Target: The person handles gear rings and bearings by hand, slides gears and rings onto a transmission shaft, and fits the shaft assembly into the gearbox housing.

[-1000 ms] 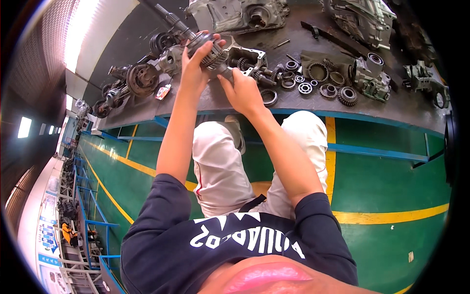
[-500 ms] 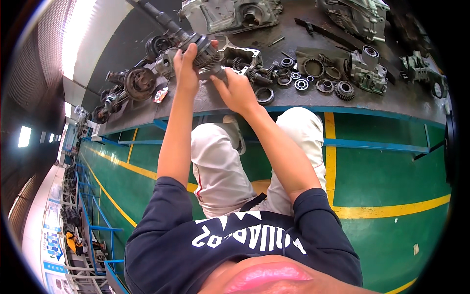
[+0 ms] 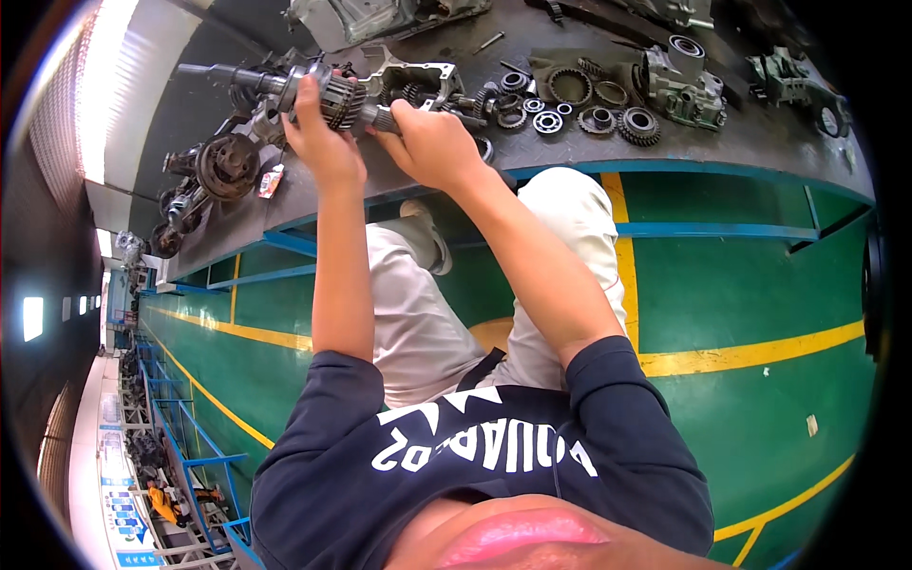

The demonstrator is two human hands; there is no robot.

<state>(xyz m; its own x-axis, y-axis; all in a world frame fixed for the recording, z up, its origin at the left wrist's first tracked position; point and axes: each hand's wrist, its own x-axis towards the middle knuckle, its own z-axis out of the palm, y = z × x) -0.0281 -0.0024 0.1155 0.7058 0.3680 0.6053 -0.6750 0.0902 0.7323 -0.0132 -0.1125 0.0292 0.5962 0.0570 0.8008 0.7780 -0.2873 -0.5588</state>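
Observation:
A long metal gear shaft with stacked toothed gears lies nearly level above the bench's near side, its thin end pointing left. My left hand is closed around the geared middle from below, thumb in front. At the right end, my right hand grips the short splined stub of the same shaft. Just behind the shaft sits an open grey housing with gears inside. To the right of my right hand lie loose parts, among them a ball bearing and a toothed gear.
A round rusty hub on an axle assembly stands at the bench's left. Further right are a gearbox casing and another metal casting. A large casting lies at the back. The workbench has a blue front edge.
The shaft has swung from a steep slant to nearly level, its thin end dropping left. Both hands moved left with it, still holding on. The whole view has shifted a little.

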